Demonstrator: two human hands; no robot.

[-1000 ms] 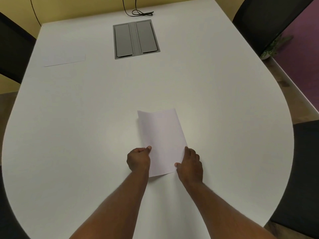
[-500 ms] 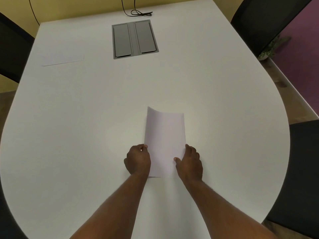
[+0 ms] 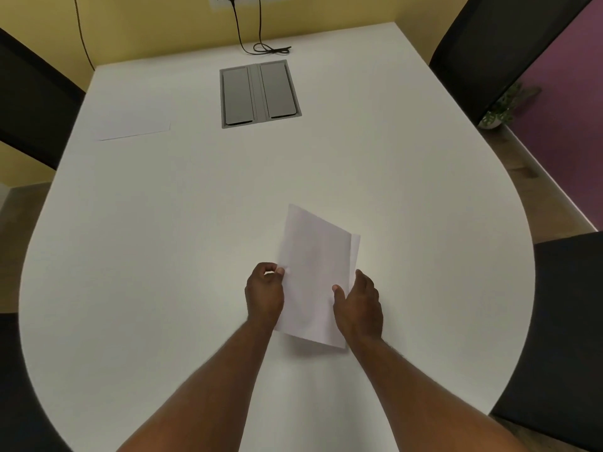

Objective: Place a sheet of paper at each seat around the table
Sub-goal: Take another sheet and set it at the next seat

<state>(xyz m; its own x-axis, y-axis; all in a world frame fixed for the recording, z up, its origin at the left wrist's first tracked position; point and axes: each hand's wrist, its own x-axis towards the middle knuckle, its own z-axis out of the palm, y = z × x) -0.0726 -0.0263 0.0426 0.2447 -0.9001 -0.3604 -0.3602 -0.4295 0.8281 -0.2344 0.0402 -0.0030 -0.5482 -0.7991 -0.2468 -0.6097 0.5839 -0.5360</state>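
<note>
Both my hands hold a thin stack of white paper sheets (image 3: 313,275) just above the near middle of the white table (image 3: 195,223). My left hand (image 3: 265,290) pinches the stack's left edge with thumb and fingers. My right hand (image 3: 358,303) grips the right edge, thumb on top. The top sheet is skewed to the right, and a second sheet's edge shows at the stack's right side. One single white sheet (image 3: 133,127) lies flat at the far left seat.
A grey cable hatch (image 3: 259,93) is set into the table's far middle, with a black cable (image 3: 261,47) behind it. Black chairs stand at the far left (image 3: 29,102), far right (image 3: 489,50) and near right (image 3: 564,337). A small plant (image 3: 499,112) sits on the floor.
The stack has turned clockwise in my hands, its far end swinging to the right, and the sheets have slid apart slightly. The view has tilted up a little.
</note>
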